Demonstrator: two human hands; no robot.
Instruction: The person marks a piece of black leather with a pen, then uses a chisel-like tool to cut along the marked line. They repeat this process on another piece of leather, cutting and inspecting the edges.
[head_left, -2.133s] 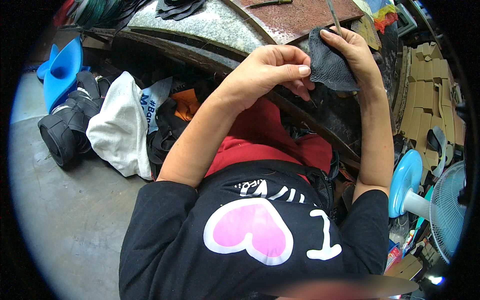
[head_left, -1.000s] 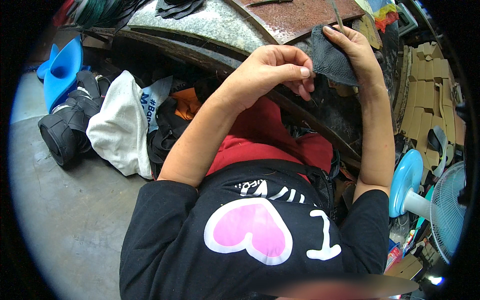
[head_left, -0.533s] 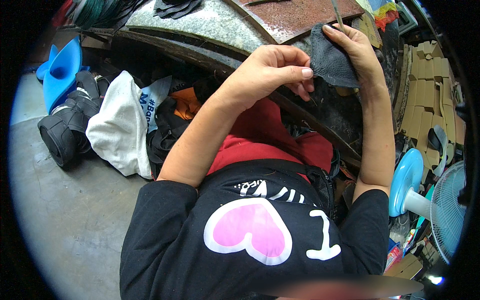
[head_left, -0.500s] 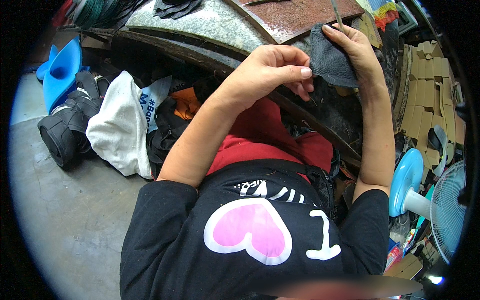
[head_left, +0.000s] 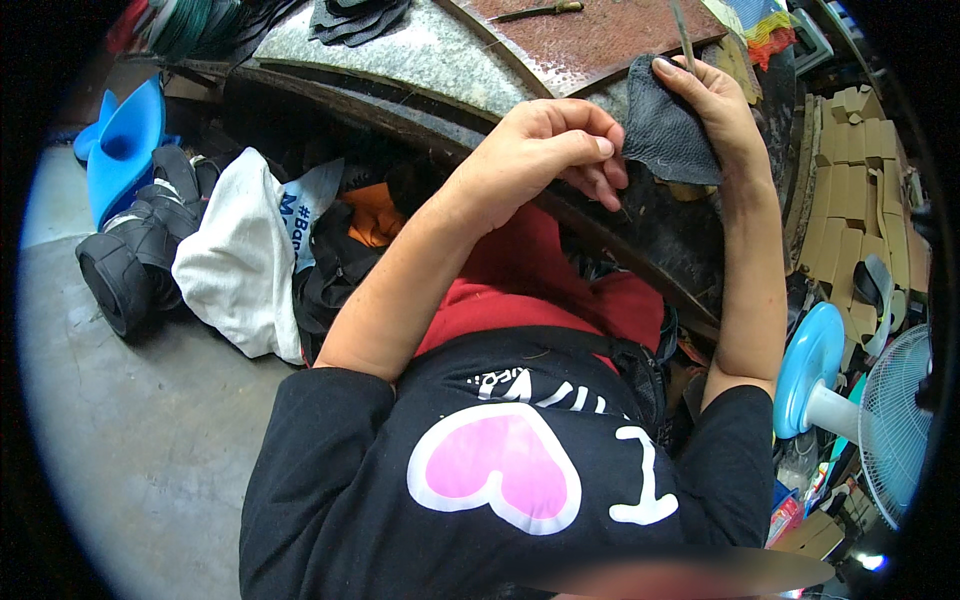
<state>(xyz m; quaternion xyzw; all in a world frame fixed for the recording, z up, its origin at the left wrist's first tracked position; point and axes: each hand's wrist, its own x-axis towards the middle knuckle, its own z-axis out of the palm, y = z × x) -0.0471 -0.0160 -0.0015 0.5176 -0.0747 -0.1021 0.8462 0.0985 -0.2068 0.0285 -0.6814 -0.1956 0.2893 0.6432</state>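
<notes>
A black grained leather piece is held up over the bench's near edge, at the upper right. My right hand grips it by its right side, thumb across the front and fingers behind. A thin rod-like tool stands up from between the fingers of that same hand; its lower end is hidden. Close beside the leather's left edge, my left hand has thumb and forefinger pressed together, the other fingers curled. Whatever it pinches is too small to make out.
On the bench lie a reddish-brown board, a slim tool with a wooden handle and stacked black pieces. White cloth and black rolls are on the floor at left. A fan and cardboard pieces are at right.
The leather and my right hand have shifted slightly right and down in the picture. My left hand's pinch has drawn a little away from the leather's edge.
</notes>
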